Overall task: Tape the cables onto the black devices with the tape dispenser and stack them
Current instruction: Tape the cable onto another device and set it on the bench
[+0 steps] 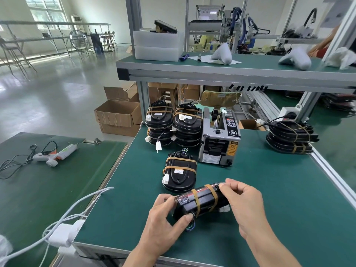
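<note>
Black device (200, 204), banded with tape, sits gripped at both ends by left hand (163, 222) and right hand (244, 205), apparently just above the green surface (269, 189), at 6 o'clock from the tape dispenser (219, 135).

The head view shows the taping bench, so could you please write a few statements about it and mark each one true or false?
1. Both hands hold the same black device. True: the left hand grips one end, the right hand the other.
2. The held device has no tape on it. False: two tan strips wrap it.
3. The tape dispenser stands on the green table. True.
4. The glue gun lies beside the dispenser. False: it lies on a separate table to the left.
5. One taped device lies flat in front of the two back stacks. True.
</note>
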Demonstrator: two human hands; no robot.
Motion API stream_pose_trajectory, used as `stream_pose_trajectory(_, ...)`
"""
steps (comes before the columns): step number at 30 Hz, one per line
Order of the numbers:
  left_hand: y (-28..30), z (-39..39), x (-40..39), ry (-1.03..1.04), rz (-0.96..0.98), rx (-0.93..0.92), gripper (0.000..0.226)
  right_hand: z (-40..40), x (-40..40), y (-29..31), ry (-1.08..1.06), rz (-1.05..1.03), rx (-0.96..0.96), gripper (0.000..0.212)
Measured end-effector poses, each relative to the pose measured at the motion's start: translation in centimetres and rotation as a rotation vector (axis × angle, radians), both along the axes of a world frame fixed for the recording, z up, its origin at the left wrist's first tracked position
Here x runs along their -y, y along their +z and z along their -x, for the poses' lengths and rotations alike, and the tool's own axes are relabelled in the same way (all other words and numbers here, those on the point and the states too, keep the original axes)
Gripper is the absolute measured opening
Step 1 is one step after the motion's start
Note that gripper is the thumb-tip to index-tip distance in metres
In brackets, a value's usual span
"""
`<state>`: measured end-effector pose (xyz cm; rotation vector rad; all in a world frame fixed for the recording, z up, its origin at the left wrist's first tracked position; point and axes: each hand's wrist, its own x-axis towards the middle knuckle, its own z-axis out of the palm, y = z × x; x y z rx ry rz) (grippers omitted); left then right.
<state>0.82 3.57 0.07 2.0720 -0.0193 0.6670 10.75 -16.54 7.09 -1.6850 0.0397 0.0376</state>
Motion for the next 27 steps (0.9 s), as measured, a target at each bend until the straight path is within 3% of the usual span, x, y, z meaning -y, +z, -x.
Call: stream_pose_trajectory(27,-0.33,-0.09,-0.12,-0.005,-0.017,0.026,0.027,0.11,-0.46,0.33,-0.02,0.156,0.076,0.021)
